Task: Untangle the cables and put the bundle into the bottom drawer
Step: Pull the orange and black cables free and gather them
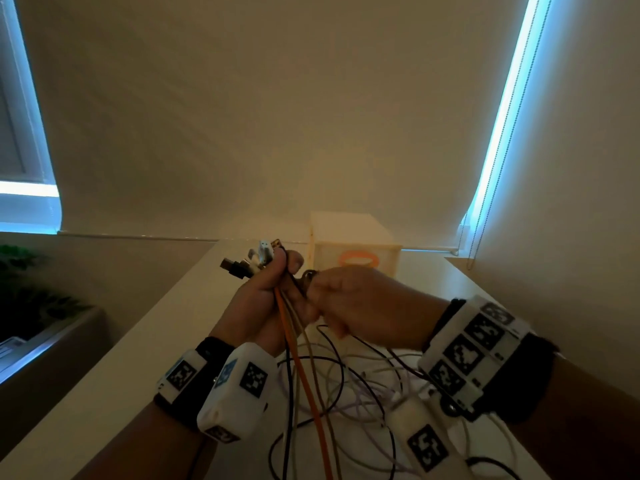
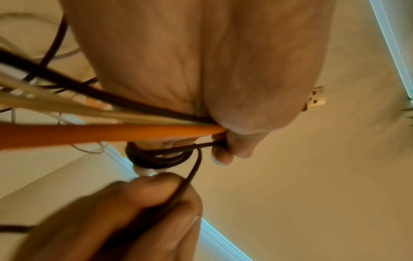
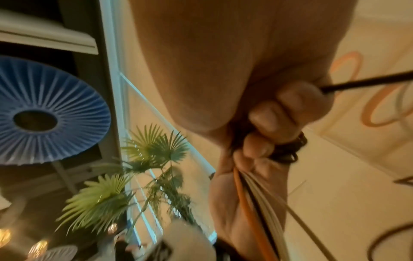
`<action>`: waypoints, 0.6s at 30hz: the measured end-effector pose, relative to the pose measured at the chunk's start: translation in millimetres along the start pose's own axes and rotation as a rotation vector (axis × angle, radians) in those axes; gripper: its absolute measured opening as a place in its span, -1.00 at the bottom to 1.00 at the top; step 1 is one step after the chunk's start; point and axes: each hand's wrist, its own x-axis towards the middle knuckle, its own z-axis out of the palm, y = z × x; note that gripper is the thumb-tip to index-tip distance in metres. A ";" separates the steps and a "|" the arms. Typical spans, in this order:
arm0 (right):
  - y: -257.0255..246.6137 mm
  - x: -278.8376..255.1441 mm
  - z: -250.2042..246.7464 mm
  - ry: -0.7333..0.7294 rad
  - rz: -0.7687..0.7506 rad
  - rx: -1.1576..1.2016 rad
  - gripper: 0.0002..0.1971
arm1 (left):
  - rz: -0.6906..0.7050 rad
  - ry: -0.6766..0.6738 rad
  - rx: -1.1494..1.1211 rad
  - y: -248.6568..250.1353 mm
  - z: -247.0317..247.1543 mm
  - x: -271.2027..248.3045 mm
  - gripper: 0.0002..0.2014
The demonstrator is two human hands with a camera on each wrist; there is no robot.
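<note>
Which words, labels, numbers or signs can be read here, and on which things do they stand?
No text is readable.
Wrist bands: black-and-white square code markers only, no letters.
Paper at the far left: print too blurred to read.
Drawer box: an orange oval, no words.

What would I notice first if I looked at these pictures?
First, the left hand in the middle of the head view, gripping a fistful of cables with plugs sticking out the top. The bright orange cable stands out, running down from that fist into loose loops on the white table. Beside it, the right hand pinches a thin dark cable, and a wooden drawer box with an orange handle sits just behind.
</note>
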 end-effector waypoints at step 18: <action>80.5 -9.2 -16.9 0.132 0.388 0.538 -0.74 | -0.126 0.078 0.228 0.1 2.7 -4.1 -0.62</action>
